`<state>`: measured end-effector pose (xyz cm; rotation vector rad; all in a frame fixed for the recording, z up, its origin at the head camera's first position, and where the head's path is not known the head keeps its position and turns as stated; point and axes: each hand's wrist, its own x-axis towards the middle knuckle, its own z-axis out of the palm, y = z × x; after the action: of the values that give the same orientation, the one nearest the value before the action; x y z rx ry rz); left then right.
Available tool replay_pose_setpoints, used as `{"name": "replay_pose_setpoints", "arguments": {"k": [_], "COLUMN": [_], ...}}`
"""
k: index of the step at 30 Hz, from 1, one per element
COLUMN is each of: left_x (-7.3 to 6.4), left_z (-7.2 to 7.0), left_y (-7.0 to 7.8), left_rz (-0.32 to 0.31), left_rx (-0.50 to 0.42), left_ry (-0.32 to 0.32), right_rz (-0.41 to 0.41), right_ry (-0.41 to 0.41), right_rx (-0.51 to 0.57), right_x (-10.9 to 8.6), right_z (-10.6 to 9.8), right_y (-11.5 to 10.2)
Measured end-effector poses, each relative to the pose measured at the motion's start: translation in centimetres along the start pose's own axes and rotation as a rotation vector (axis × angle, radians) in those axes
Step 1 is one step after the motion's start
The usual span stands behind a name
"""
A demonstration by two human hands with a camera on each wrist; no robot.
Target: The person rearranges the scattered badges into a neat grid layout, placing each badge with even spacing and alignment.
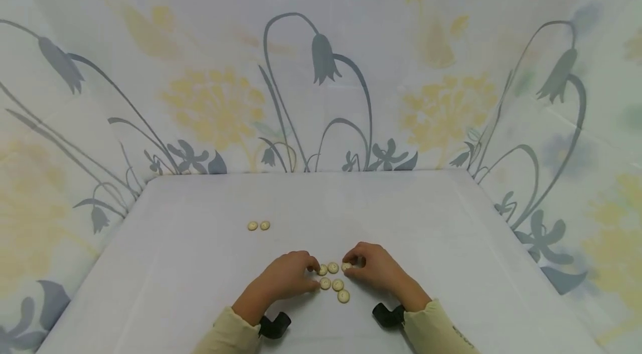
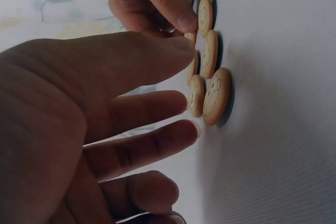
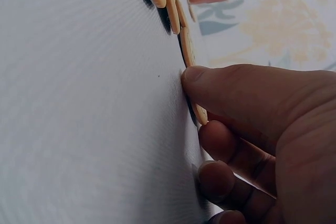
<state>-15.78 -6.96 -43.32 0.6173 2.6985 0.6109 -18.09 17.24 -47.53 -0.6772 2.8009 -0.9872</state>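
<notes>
Several round pale wooden discs with line drawings on their faces lie on the white table. My right hand [image 1: 378,269] pinches one disc [image 1: 346,267] at the right end of the upper row, with the thumb on its near edge and a fingertip at its far edge. On the other side, my left hand [image 1: 288,276] has its thumb and fingers spread around the left ends of the rows. Its fingertips are right at the upper-left disc [image 1: 323,270], and its thumb tip is beside the lower-left disc [image 1: 325,284]. In the left wrist view, its index finger looks nearly straight.
Between the hands lie a middle disc [image 1: 333,267], a lower disc [image 1: 338,285] and one nearest me [image 1: 343,296]. Farther back on the left, two discs [image 1: 258,225] lie side by side. Flower-printed cloth [image 1: 321,120] walls the table's back and sides.
</notes>
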Motion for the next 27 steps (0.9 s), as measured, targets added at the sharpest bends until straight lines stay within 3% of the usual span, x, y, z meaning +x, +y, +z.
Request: {"name": "replay_pose_setpoints", "arguments": {"k": [10, 27], "left_x": [-0.8, -0.1], "left_z": [0.8, 1.1], "left_y": [-0.4, 0.3], "left_rz": [0.041, 0.114], "left_rx": [0.040, 0.074], "left_ry": [-0.002, 0.038], "right_rz": [-0.009, 0.013], "right_ry": [-0.015, -0.006], "right_rx": [0.043, 0.009], "right_x": [-0.2, -0.2], "right_z": [1.0, -0.2], "right_y": [-0.2, -0.2]}}
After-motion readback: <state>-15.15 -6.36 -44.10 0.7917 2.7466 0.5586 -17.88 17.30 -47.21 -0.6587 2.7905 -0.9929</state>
